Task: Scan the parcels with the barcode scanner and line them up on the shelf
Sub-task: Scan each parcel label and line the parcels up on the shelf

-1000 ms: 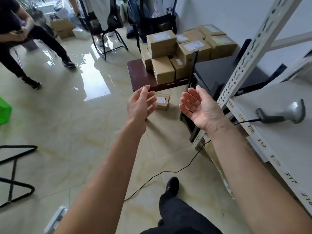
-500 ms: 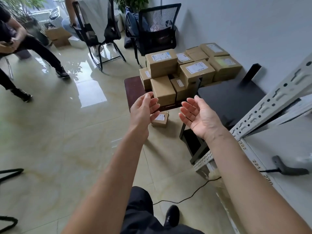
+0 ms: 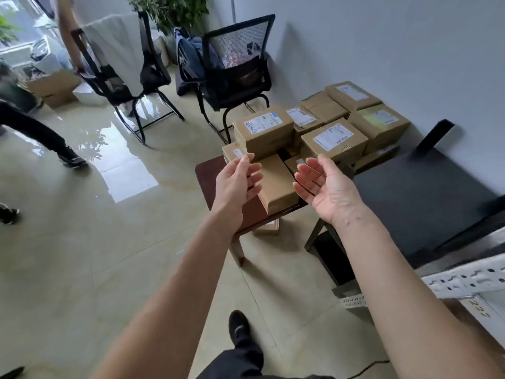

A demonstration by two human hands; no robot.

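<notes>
Both the left hand [image 3: 237, 181] and right hand [image 3: 325, 184] are spread, palms facing, holding nothing, just short of the plain parcel [image 3: 278, 184] at the near edge of the low table [image 3: 207, 173]. The parcel stack [image 3: 314, 129] looks untouched; only the shelf's upright [image 3: 464, 277] shows, and the scanner is out of view. I judge nearly all scanning remains.

Your single head camera looks forward and down, from close behind your outstretched arms, toward stacked parcels [image 3: 276, 184] nearby.
</notes>
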